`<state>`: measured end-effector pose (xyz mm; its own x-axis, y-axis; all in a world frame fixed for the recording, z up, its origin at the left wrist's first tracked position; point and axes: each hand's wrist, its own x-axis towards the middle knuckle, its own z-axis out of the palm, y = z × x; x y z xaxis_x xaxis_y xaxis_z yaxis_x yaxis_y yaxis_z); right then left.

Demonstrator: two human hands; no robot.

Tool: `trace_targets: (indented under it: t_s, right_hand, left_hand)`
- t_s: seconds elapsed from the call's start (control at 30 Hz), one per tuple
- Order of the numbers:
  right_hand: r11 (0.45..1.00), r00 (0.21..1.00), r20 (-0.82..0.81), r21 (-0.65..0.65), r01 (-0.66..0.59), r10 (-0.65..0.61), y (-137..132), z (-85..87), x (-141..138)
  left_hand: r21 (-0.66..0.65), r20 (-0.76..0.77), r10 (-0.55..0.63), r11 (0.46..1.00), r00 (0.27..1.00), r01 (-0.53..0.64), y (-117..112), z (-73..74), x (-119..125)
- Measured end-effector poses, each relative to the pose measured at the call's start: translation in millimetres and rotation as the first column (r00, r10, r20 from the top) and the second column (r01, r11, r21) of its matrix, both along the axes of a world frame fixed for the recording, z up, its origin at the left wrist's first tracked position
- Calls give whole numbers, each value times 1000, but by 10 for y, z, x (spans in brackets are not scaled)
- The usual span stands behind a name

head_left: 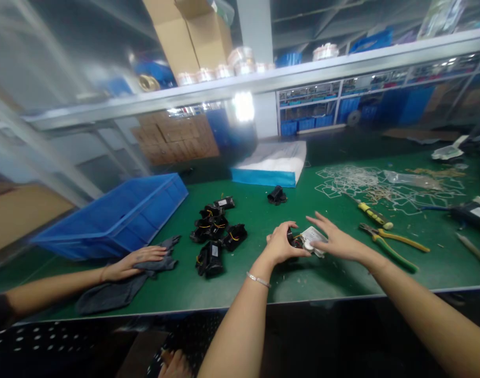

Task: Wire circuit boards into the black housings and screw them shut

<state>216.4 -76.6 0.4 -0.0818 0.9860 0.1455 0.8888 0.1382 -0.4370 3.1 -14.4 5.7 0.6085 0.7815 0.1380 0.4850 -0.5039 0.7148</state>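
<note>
On one bench (302, 289), left grip (281, 244) clasps one black part (289, 235); right grip (339, 243), spread, touches one white plate (311, 234).

Black housings (213, 257), pliers (378, 234) on green tabletop (240, 286)

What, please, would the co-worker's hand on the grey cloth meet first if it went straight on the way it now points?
Past the grey cloth under it, the co-worker's hand would probably meet the cluster of black parts, though depth is unclear.
</note>
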Motion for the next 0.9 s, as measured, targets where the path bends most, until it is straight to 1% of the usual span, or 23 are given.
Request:
trace_targets:
  t_s: [0.03, 0.1, 0.13, 0.2, 0.27, 0.33, 0.4, 0.47, 0.53, 0.57, 0.63, 0.67, 0.77, 0.83, 0.9]
  right_hand:
    - [999, 999, -14, -41, -35, 35, 2, -41, -85]
    - [997, 1000, 15, -83, -1, 3, 22, -156, -211]
    - [997, 999, 36, -74, 29, -27, 35, -211, -248]
    - [997, 996, 49, -13, 71, -70, 47, -272, -274]
    - [993, 995, 13, 72, 93, -95, 8, -251, -246]
    - [978, 987, -57, 140, 157, -150, -95, -164, -187]
    - [951, 966, -125, 186, 248, -227, -256, -51, -122]
    - [923, 949, -155, 235, 306, -275, -451, 55, -62]
    - [892, 942, -160, 309, 331, -295, -653, 139, 3]
    - [872, 939, -161, 351, 341, -303, -748, 171, 42]
    - [838, 936, -154, 417, 351, -316, -922, 212, 135]
    - [830, 937, -141, 436, 348, -318, -999, 221, 187]
    - [838, 950, -58, 457, 300, -308, -1199, 196, 349]
    - [852, 957, 11, 459, 251, -288, -1323, 144, 461]
    - [837, 956, 34, 493, 239, -293, -1450, 73, 586]
  left_hand:
    - [-4, 7, -16, 1000, 1000, 16, 2, -11, -13]
    - [16, 14, -8, 1000, 1000, 8, 1, -44, -27]
    - [36, 11, 12, 999, 1000, -12, -1, -64, -30]
    - [74, -13, 60, 996, 998, -59, -7, -101, -33]
    - [93, -55, 82, 993, 995, -77, -12, -117, -47]
    - [95, -72, 75, 993, 995, -68, -16, -90, -79]
    - [80, -20, 35, 996, 999, -33, -28, -7, -127]
    - [62, 79, -39, 997, 996, 34, -62, 124, -180]
    - [70, 160, -105, 993, 981, 95, -118, 279, -228]
    - [83, 185, -120, 991, 975, 106, -149, 354, -248]
    - [101, 214, -119, 990, 970, 100, -206, 480, -280]
    - [101, 227, -114, 991, 967, 93, -227, 525, -294]
    - [80, 278, -115, 992, 954, 96, -246, 585, -332]
    - [59, 314, -133, 991, 940, 121, -215, 575, -365]
    - [53, 347, -106, 994, 932, 94, -154, 544, -418]
